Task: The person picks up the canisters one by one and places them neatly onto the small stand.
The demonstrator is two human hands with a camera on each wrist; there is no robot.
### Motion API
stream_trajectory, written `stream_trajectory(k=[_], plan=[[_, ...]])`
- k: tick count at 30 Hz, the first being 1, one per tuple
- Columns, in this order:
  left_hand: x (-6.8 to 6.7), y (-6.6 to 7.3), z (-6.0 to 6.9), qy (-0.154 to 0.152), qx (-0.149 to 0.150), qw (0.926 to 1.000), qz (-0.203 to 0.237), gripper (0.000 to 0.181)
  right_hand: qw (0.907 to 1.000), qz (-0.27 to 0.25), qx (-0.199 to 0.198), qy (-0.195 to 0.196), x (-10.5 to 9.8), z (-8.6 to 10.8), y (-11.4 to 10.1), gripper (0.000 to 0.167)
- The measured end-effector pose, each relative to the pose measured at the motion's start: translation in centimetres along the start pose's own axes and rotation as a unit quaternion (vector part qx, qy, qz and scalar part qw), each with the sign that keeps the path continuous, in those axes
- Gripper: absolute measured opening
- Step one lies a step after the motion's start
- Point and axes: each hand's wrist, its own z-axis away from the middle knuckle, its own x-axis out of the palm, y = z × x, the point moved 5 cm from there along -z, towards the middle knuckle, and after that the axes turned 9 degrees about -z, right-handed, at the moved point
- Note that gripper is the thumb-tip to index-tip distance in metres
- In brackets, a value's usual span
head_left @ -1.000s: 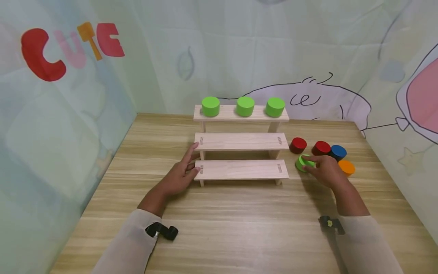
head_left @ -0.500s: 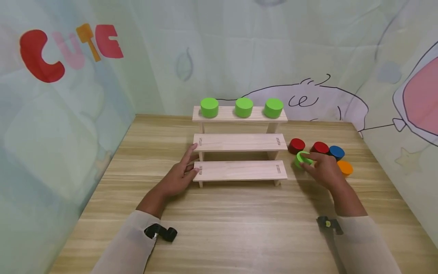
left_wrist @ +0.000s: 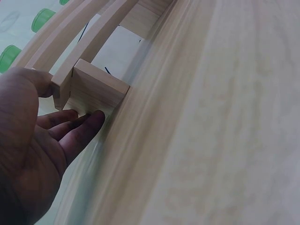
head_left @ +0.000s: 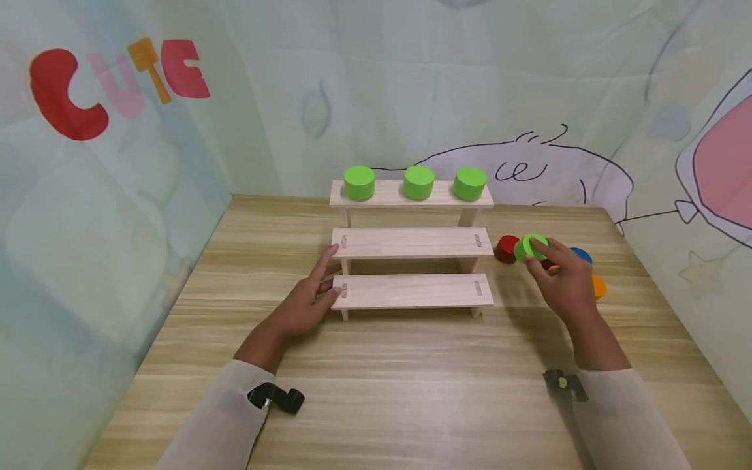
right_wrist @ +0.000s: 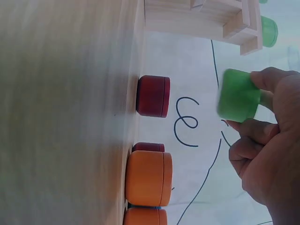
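Observation:
My right hand (head_left: pixel 564 279) pinches a small green round lidded jar (head_left: pixel 527 250) between thumb and fingers. In the right wrist view that jar (right_wrist: pixel 236 96) hangs above the table, slightly tilted and blurred. My left hand (head_left: pixel 305 305) rests against the left side of a three-tier wooden display stand (head_left: pixel 411 291). In the left wrist view the thumb touches the end of a shelf (left_wrist: pixel 63 86), and the extended fingers lie by the side panel. Several green jars (head_left: pixel 418 183) stand spaced out on the top tier. The two lower tiers bear nothing.
Near the stand's right side a red jar (head_left: pixel 506 249) stands on the wooden table (head_left: pixel 411 391). A blue jar (head_left: pixel 581 254) and an orange jar (head_left: pixel 599 286) are partly behind my right hand. In the right wrist view another orange jar (right_wrist: pixel 147 178) shows. Printed cloth walls surround the table.
My right hand has lifted the green jar off the table, upward and slightly to the right in the head view. My left hand stays at the stand.

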Motion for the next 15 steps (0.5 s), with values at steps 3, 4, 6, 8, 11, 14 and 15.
stream_trajectory(k=[3, 4, 6, 8, 11, 14, 15], plan=[[0.0, 0.0, 0.0, 0.003, 0.002, 1.0000, 0.000, 0.082, 0.9986, -0.017, -0.030, 0.039, -0.2, -0.1, -0.1, 0.039], [0.0, 0.0, 0.1, 0.003, 0.002, 1.0000, 0.001, 0.082, 0.9979, -0.022, -0.036, 0.050, -0.2, -0.1, -0.1, 0.040], [0.0, 0.0, 0.0, 0.002, 0.001, 1.0000, 0.001, 0.082, 0.9958, -0.035, -0.050, 0.069, -0.3, -0.1, -0.1, 0.040], [0.1, -0.1, 0.0, 0.001, 0.000, 1.0000, 0.001, 0.082, 0.9930, -0.050, -0.062, 0.087, -0.4, 0.0, -0.1, 0.040], [0.1, 0.0, 0.1, 0.001, -0.001, 1.0000, 0.001, 0.082, 0.9890, -0.065, -0.074, 0.111, -0.5, 0.2, -0.5, 0.041], [0.0, 0.1, 0.1, 0.001, 0.000, 1.0000, 0.002, 0.082, 0.9850, -0.068, -0.087, 0.133, -0.7, 0.2, -0.9, 0.042], [0.0, 0.1, 0.0, 0.001, -0.001, 1.0000, 0.002, 0.082, 0.9834, -0.071, -0.094, 0.138, -0.7, 0.3, -1.1, 0.042]])
